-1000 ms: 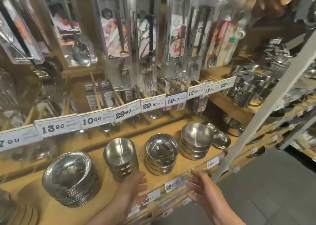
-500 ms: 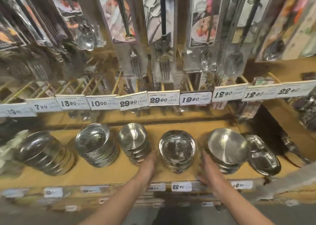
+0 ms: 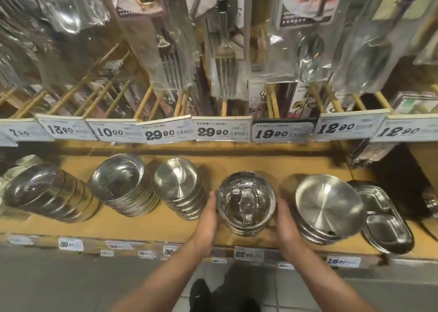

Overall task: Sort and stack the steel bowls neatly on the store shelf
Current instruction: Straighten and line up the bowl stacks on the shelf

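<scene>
The polished bowl stack [image 3: 246, 204] sits near the front edge of the wooden shelf [image 3: 142, 226], between a brushed bowl stack [image 3: 180, 193] and a wider bowl stack [image 3: 328, 207]; the left hand [image 3: 207, 221] and right hand [image 3: 285, 224] flank it — fingers straight, flat against its sides. Behind, a price tag [image 3: 282, 133] reads 19.90.

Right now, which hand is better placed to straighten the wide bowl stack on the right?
The right hand. It lies between the shiny bowl stack and the wide bowl stack, right beside the latter. The left hand is on the shiny stack's far side.
</scene>
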`<state>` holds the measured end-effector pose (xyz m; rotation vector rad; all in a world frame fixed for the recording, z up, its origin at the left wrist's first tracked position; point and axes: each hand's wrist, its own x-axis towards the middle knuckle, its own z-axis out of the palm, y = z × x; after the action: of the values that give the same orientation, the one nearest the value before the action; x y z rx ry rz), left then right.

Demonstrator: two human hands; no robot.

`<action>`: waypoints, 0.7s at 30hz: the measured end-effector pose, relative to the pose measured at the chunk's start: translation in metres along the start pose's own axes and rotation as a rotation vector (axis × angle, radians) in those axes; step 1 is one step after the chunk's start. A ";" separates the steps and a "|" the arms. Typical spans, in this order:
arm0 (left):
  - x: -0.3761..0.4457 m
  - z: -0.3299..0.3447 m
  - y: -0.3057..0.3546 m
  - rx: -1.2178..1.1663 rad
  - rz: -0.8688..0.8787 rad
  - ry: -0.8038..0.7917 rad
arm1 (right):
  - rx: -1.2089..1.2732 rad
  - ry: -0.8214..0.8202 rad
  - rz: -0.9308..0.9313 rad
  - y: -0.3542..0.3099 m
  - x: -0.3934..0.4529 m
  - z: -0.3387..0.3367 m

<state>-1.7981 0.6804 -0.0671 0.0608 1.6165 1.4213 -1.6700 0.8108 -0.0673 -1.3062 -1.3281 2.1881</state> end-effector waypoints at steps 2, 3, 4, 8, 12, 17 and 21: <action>0.004 -0.002 -0.002 -0.046 -0.001 -0.046 | 0.028 0.000 0.032 0.000 0.003 0.000; 0.005 -0.002 -0.003 -0.060 -0.009 -0.052 | 0.040 -0.010 0.031 0.000 0.004 0.000; 0.006 -0.002 -0.004 -0.063 -0.014 -0.052 | 0.047 -0.022 0.022 0.001 0.004 -0.001; 0.006 0.002 -0.004 -0.044 -0.001 -0.033 | 0.085 -0.031 -0.028 0.000 -0.002 0.000; -0.017 0.005 0.002 -0.005 0.002 -0.039 | 0.064 -0.071 -0.059 -0.002 -0.022 -0.001; -0.060 0.005 0.003 -0.008 0.019 -0.010 | 0.034 -0.006 0.020 0.006 -0.054 -0.005; -0.094 -0.006 -0.001 -0.012 -0.009 -0.029 | 0.041 -0.024 -0.002 0.013 -0.086 0.004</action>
<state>-1.7496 0.6206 -0.0124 0.0663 1.5827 1.4167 -1.6223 0.7487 -0.0291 -1.2678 -1.2858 2.2240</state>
